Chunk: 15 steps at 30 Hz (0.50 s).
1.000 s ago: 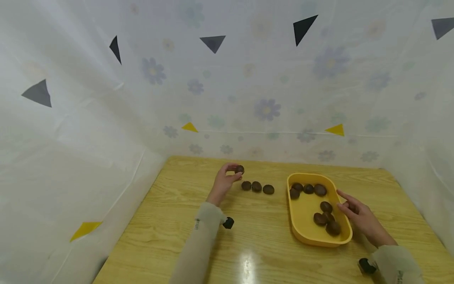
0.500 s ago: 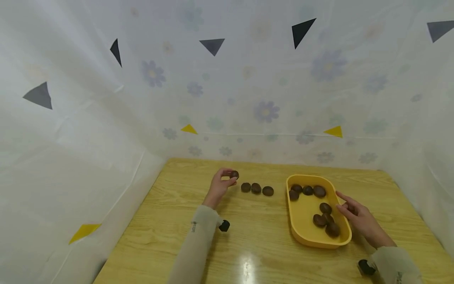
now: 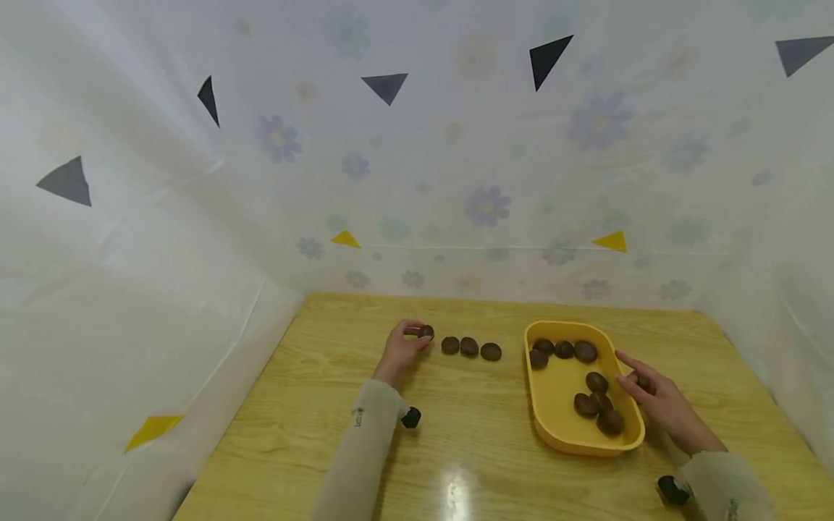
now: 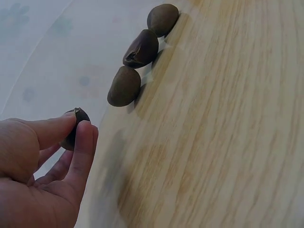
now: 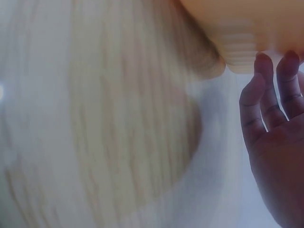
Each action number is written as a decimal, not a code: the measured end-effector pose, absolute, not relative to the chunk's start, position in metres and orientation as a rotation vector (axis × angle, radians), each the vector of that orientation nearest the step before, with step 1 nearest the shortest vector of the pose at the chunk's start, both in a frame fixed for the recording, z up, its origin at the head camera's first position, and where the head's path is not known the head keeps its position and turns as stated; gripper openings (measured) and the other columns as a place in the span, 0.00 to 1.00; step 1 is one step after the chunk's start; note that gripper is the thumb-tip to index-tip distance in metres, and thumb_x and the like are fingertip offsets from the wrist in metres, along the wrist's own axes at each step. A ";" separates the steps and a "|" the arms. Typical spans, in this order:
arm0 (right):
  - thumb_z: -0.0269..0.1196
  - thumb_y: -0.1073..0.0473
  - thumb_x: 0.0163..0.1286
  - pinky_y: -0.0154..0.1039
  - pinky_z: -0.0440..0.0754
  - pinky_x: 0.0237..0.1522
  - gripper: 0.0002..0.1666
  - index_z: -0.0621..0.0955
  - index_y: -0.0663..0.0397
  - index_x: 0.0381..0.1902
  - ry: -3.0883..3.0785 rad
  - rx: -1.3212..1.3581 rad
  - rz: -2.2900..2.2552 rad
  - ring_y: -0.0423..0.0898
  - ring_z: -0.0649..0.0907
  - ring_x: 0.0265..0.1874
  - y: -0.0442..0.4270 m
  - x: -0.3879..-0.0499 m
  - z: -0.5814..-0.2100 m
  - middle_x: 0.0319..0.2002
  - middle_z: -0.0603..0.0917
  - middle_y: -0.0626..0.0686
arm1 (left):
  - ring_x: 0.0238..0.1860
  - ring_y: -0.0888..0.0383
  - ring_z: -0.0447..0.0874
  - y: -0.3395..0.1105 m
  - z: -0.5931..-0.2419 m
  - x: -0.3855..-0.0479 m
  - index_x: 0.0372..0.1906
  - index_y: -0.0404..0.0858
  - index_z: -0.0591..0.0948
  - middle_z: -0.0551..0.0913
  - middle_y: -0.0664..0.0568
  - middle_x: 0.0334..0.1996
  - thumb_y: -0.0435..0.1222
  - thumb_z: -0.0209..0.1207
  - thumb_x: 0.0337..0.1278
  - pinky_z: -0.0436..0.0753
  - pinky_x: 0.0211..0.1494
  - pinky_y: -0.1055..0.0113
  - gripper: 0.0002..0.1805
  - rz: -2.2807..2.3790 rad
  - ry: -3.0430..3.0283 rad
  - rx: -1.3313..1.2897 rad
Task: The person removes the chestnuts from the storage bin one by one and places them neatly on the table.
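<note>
Between thumb and fingertips my left hand [image 3: 400, 352] pinches a dark brown water chestnut [image 4: 71, 137], low over the table or touching it; which one I cannot tell. Just to its right lie three more water chestnuts in a short row, the nearest of them [image 3: 450, 345] a small gap from the held one. My right hand [image 3: 667, 407] is at the right side of a yellow tray [image 3: 554, 430], its fingertips touching the outer wall with the fingers loosely bent. Inside the tray, several water chestnuts [image 3: 585, 352] sit in two groups, one at the far end, one at the right.
The wood-grain table [image 3: 313, 434] carries the row and the tray. A pale flowered sheet [image 3: 417, 181] rises behind the table and along both sides, with black, grey and yellow triangles on it.
My left hand has moved slightly left and then lower toward the table, bringing the pinched water chestnut level with the left end of the row. My right hand stays at the tray.
</note>
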State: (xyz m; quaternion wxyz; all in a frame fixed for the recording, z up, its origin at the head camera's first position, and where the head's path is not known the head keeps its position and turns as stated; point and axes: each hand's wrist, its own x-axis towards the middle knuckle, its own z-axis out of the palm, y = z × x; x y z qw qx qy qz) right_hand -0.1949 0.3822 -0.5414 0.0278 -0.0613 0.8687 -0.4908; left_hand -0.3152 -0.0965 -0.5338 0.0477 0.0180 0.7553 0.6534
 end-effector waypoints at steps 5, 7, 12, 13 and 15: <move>0.51 0.49 0.86 0.38 0.72 0.31 0.38 0.53 0.59 0.83 2.697 -0.214 -1.517 0.44 0.74 0.31 0.382 -0.194 -0.542 0.40 0.78 0.52 | 0.55 0.39 0.83 -0.098 -0.539 -0.316 0.64 0.29 0.76 0.76 0.30 0.60 0.28 0.64 0.69 0.86 0.57 0.49 0.21 1.942 2.346 0.048; 0.51 0.50 0.86 0.38 0.72 0.31 0.38 0.53 0.60 0.83 2.693 -0.218 -1.524 0.44 0.74 0.31 0.382 -0.194 -0.544 0.40 0.78 0.52 | 0.53 0.40 0.84 -0.097 -0.540 -0.317 0.63 0.30 0.76 0.77 0.31 0.60 0.28 0.64 0.69 0.88 0.54 0.52 0.20 1.907 2.370 0.039; 0.51 0.51 0.86 0.38 0.72 0.31 0.38 0.53 0.60 0.83 2.693 -0.229 -1.535 0.43 0.74 0.32 0.383 -0.193 -0.545 0.40 0.78 0.52 | 0.46 0.46 0.87 -0.095 -0.542 -0.319 0.61 0.30 0.78 0.79 0.33 0.57 0.28 0.65 0.68 0.88 0.47 0.62 0.19 1.828 2.432 0.046; 0.51 0.51 0.86 0.38 0.72 0.31 0.38 0.54 0.59 0.83 2.696 -0.228 -1.536 0.43 0.74 0.31 0.383 -0.193 -0.545 0.40 0.78 0.51 | 0.44 0.48 0.88 -0.095 -0.542 -0.319 0.61 0.30 0.78 0.79 0.32 0.57 0.28 0.64 0.68 0.88 0.46 0.63 0.19 1.821 2.435 0.054; 0.51 0.51 0.86 0.38 0.72 0.30 0.38 0.54 0.59 0.83 2.704 -0.230 -1.535 0.43 0.74 0.31 0.383 -0.194 -0.546 0.39 0.78 0.50 | 0.42 0.50 0.88 -0.094 -0.543 -0.319 0.61 0.29 0.78 0.80 0.33 0.57 0.27 0.65 0.68 0.88 0.46 0.63 0.19 1.806 2.441 0.067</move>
